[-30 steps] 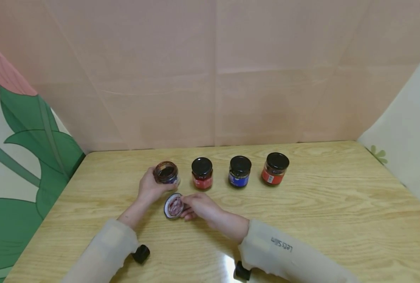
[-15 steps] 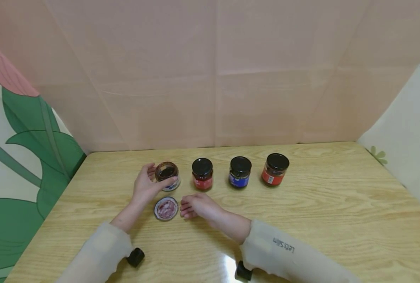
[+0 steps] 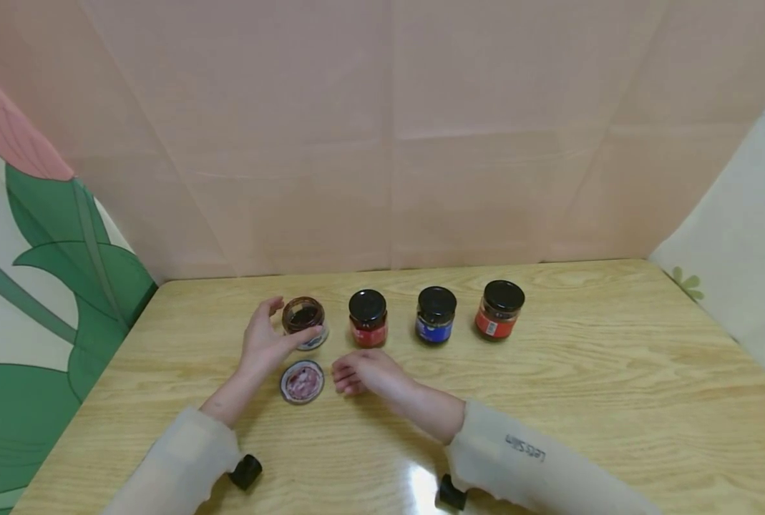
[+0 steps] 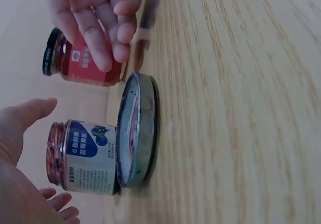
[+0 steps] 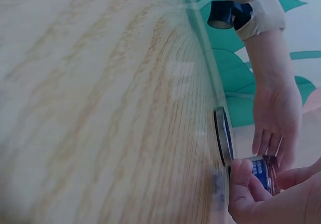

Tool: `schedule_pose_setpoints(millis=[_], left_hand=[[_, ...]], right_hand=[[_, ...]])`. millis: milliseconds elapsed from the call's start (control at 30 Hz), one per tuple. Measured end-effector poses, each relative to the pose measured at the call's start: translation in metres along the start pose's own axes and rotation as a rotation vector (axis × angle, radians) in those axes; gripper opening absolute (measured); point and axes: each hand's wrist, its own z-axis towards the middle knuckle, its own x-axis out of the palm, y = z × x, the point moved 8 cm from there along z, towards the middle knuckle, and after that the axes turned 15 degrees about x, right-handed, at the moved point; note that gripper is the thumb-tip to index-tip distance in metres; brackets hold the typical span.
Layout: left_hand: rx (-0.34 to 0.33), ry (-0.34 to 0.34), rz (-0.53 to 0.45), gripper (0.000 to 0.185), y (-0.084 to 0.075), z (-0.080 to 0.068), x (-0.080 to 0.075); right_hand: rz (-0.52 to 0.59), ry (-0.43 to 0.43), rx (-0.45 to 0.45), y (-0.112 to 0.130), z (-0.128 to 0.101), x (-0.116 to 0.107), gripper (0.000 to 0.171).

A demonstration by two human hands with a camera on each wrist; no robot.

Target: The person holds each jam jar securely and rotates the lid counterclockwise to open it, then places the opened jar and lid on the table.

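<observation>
While the wooden table (image 3: 549,400) spreads grainy and glossy under everything, three capped glass jars (image 3: 436,313) stand in a row to the right of the open jar (image 3: 303,315). Around that jar the left hand (image 3: 262,342) cups loosely — fingers spread, barely touching. Just in front lies its round metal lid (image 3: 302,381), inside up — the right hand (image 3: 364,373), fingers loosely curled and empty, sits just beside it.

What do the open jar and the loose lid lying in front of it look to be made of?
The open jar looks like clear glass: its dark contents show through above a paper label. The lid seems to be thin painted metal, with a dull greyish rim and a smeared pale inside.
</observation>
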Motion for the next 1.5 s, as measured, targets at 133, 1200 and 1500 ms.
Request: schedule_pose_setpoints(millis=[133, 1200, 1500], left_hand=[[0.034, -0.009, 0.008, 0.101, -0.005, 0.0, 0.0], [0.322, 0.03, 0.079, 0.093, -0.062, -0.019, 0.013], [0.313, 0.073, 0.067, 0.094, -0.067, -0.02, 0.022]], right_hand=[[-0.03, -0.01, -0.037, 0.002, -0.001, -0.006, 0.03], [-0.278, -0.121, -0.282, 0.024, -0.029, -0.059, 0.027], [-0.335, -0.166, -0.331, 0.03, -0.037, -0.074, 0.027]])
